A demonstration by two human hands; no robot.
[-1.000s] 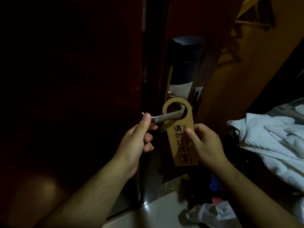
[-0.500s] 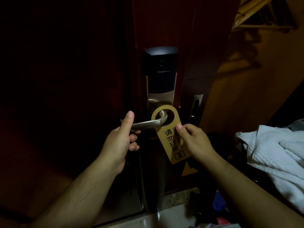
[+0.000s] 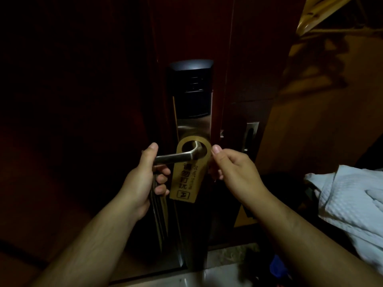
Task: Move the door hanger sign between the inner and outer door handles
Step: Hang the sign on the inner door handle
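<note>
A tan door hanger sign (image 3: 186,179) with dark characters hangs by its round hole on a metal lever handle (image 3: 176,157) of a dark red door. The handle sits on a long lock plate (image 3: 192,125) with a black panel on top. My left hand (image 3: 145,175) is wrapped around the free end of the handle, thumb up. My right hand (image 3: 232,166) pinches the sign's right edge near its loop between thumb and fingers. The other handle is hidden.
The door's edge (image 3: 226,121) stands beside a frame with a metal strike plate (image 3: 251,133). A brown wooden panel (image 3: 321,110) rises at the right. White cloth (image 3: 352,204) lies at the lower right. Pale floor (image 3: 207,278) shows below, with a blue item (image 3: 277,266).
The door has swung so that its lock plate faces me more squarely. My right hand has slid from the sign's middle up to its edge near the loop. My left hand stays on the handle.
</note>
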